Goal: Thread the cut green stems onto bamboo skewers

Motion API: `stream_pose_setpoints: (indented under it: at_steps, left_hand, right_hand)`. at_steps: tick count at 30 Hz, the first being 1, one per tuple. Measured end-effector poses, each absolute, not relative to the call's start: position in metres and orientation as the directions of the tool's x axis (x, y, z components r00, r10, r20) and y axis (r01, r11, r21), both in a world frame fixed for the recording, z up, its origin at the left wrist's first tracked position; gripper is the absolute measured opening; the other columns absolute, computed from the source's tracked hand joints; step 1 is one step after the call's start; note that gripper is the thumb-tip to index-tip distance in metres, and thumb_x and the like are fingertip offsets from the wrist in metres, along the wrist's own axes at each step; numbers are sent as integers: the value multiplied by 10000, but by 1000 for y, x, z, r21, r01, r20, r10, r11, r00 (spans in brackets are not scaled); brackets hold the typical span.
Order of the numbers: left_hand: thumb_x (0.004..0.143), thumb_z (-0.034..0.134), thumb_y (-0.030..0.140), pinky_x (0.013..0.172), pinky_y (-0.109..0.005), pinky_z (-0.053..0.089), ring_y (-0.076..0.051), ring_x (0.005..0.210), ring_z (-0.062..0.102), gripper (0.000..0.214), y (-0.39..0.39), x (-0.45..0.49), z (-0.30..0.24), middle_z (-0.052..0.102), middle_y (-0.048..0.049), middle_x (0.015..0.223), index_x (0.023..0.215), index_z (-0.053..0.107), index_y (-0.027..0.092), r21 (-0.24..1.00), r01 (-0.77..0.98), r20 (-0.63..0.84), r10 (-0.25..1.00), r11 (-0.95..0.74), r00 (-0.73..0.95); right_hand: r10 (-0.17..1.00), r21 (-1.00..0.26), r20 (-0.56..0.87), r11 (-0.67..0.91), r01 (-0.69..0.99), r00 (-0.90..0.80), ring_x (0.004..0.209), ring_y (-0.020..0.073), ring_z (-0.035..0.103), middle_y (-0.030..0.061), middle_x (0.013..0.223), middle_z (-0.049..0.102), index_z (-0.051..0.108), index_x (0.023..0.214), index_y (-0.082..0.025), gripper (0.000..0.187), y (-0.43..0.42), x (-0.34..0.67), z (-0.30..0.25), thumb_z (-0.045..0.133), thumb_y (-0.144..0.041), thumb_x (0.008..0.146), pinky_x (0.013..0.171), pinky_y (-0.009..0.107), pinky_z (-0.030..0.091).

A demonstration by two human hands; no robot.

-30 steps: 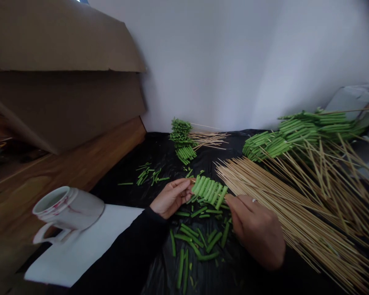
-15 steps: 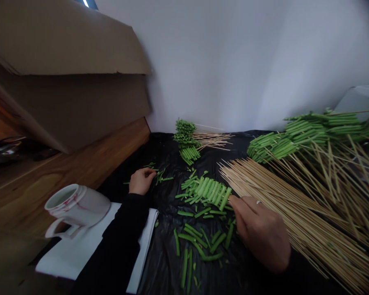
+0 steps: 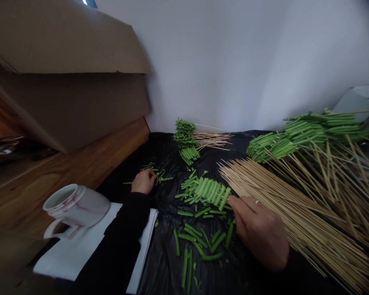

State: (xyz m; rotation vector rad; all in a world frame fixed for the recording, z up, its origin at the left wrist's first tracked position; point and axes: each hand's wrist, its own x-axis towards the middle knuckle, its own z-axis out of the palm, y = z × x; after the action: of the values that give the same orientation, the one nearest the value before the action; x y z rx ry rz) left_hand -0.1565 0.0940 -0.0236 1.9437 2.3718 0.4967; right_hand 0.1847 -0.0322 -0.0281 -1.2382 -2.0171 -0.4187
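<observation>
My right hand point(image 3: 260, 231), with a ring on one finger, is closed on the end of a skewer of cut green beans point(image 3: 213, 190). The bean pieces sit side by side across the stick, just above loose cut pieces point(image 3: 186, 262) on the black plastic sheet point(image 3: 162, 246). Farther left, my left hand point(image 3: 143, 182) has its thumb and fingers pinched together beside a small scatter of thin green pieces point(image 3: 161, 177). Whatever is between those fingertips is too small or hidden to make out.
Finished bean skewers lie in a small stack point(image 3: 186, 139) at the back and a larger pile point(image 3: 295, 135) at the right. Many bare bamboo skewers point(image 3: 283, 196) spread along the right. At left are a mug point(image 3: 87, 207) on white paper point(image 3: 61, 258) and a cardboard box point(image 3: 80, 49).
My left hand has shifted slightly to the right and its fingers have curled in more, close to the thin green pieces. The right hand and its skewer have barely moved.
</observation>
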Motion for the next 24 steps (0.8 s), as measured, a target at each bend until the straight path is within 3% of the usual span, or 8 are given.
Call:
stream_pose_setpoints:
  at_steps: [5,7,8,10,12,14,16,24]
  left_hand:
    - [825,546,191,819,-362,457,-274,917,634,161,91,-149,-18,697,-123,918,916,674,156,281,952,244,950,123,-195]
    - [834,548,210,813,-352,467,-242,884,633,239,88,-143,-13,698,-105,934,1034,661,147,415,906,265,943,78,-203]
    - [830,564,227,801,-341,474,-222,856,630,274,85,-137,-11,699,-93,936,1075,657,146,548,836,253,945,36,-207]
    - [810,621,274,747,-301,487,-176,784,616,287,77,-122,-6,696,-71,921,1061,681,148,864,501,145,976,-45,-162]
    - [745,724,285,697,-243,490,-129,745,598,285,67,-102,-3,687,-58,922,996,713,151,996,80,-47,998,50,-29]
    - [683,799,238,656,-192,484,-94,714,585,284,58,-83,-1,675,-50,876,939,732,137,959,-183,-195,974,215,119]
    - [665,826,210,639,-167,485,-72,684,578,275,51,-70,-1,668,-44,832,910,739,121,898,-296,-267,938,325,220]
    - [663,837,191,623,-163,509,-73,662,603,244,42,-56,-5,669,-25,757,866,732,105,829,-411,-287,919,379,269]
  right_hand:
    - [630,-101,727,491,865,-273,650,148,565,34,692,600,676,977,-159,267,-32,185,-25,422,-101,916,579,286,354]
    - [628,-109,732,492,864,-265,654,152,564,35,693,598,677,978,-157,269,-32,185,-25,423,-95,910,580,289,359]
    - [624,-112,736,494,862,-262,657,153,565,35,694,597,677,978,-154,268,-32,185,-25,426,-92,907,580,290,361]
    - [616,-119,744,501,857,-257,665,154,568,38,699,597,678,981,-146,266,-32,184,-24,431,-87,902,581,289,367]
    - [611,-124,751,501,856,-249,653,150,564,36,700,598,678,992,-140,267,-32,184,-24,432,-88,904,572,290,366]
    - [608,-126,756,500,857,-243,635,148,557,34,695,596,680,992,-136,266,-33,184,-23,431,-91,906,561,293,362]
    - [610,-127,755,498,858,-242,629,146,558,34,693,595,680,983,-132,262,-33,184,-22,435,-87,903,559,294,363]
    - [629,-134,739,489,862,-243,651,141,576,30,697,601,678,965,-148,262,-33,184,-20,435,-74,901,560,284,370]
